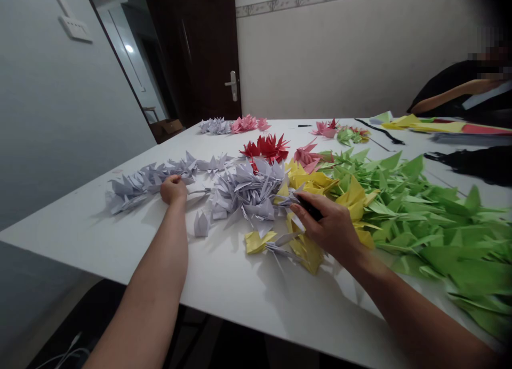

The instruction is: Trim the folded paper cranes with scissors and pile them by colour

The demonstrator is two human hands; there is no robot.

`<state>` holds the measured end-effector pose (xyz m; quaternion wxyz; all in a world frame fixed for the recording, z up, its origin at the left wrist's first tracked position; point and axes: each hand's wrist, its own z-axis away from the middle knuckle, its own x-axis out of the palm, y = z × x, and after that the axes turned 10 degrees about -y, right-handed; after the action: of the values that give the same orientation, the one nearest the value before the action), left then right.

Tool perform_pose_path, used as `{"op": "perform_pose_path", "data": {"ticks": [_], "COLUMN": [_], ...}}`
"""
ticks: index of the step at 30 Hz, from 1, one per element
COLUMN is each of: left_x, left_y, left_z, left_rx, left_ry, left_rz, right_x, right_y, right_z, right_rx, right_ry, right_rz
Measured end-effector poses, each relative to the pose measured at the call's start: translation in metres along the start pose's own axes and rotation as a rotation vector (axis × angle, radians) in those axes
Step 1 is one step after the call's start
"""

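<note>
My left hand [173,190] is closed at the near side of a long row of pale lilac folded papers [138,183]; what its fingers hold, if anything, is hidden. My right hand [326,219] is closed on a dark object [310,206], with its fingertips beside pale folded pieces. Between the hands lies a heap of lilac folded papers [244,190]. Yellow folded papers [312,179] border it on the right. Nearer the front edge, a yellow piece [258,242] sits against lilac ones. One small lilac piece [201,224] stands apart.
Green folded papers [416,214] cover the table's right side. Red [266,147] and pink [248,123] clusters lie farther back on the white table [224,299]. Coloured sheets [424,125] and a black cord [380,131] are at the back right, near a seated person [448,86].
</note>
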<state>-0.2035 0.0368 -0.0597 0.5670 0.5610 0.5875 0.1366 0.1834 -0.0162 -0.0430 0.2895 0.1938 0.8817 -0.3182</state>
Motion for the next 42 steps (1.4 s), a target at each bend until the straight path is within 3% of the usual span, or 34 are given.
{"op": "perform_pose_path", "data": {"ticks": [4, 7, 9, 11, 13, 15, 17, 20, 24, 31, 42], "left_x": [-0.002, -0.008, -0.011, -0.012, -0.010, -0.007, -0.004, -0.003, -0.004, -0.005, -0.006], "left_y": [0.017, 0.047, 0.070, 0.091, 0.106, 0.115, 0.119, 0.120, 0.120, 0.120, 0.116], "left_z": [-0.001, 0.008, 0.023, 0.046, 0.075, 0.105, 0.132, 0.157, 0.171, 0.175, 0.177], "left_rx": [0.064, 0.128, 0.193, 0.260, 0.329, 0.420, 0.529, 0.623, 0.635, 0.653, 0.900], "left_ry": [0.092, 0.154, 0.119, -0.033, -0.294, -0.563, -0.754, -0.935, -1.069, -1.133, -1.054], "left_rz": [0.080, 0.273, 0.506, 0.750, 0.958, 1.064, 1.069, 1.008, 1.017, 1.008, 0.779], "right_x": [-0.001, -0.002, -0.002, -0.001, -0.001, -0.001, -0.002, -0.004, -0.005, -0.003, -0.004], "right_y": [-0.001, -0.003, -0.004, -0.006, -0.008, -0.009, -0.010, -0.012, -0.012, -0.010, -0.010], "right_z": [0.000, 0.000, 0.000, 0.000, 0.000, 0.000, 0.000, -0.001, -0.001, -0.001, -0.001], "right_rx": [-0.001, -0.010, -0.014, -0.014, -0.017, -0.029, -0.049, -0.088, -0.111, -0.072, 0.011], "right_ry": [0.007, 0.016, 0.020, 0.019, 0.017, 0.027, 0.046, 0.060, 0.038, 0.007, -0.056], "right_rz": [-0.011, -0.022, -0.033, -0.046, -0.053, -0.059, -0.075, -0.103, -0.087, -0.059, 0.007]}}
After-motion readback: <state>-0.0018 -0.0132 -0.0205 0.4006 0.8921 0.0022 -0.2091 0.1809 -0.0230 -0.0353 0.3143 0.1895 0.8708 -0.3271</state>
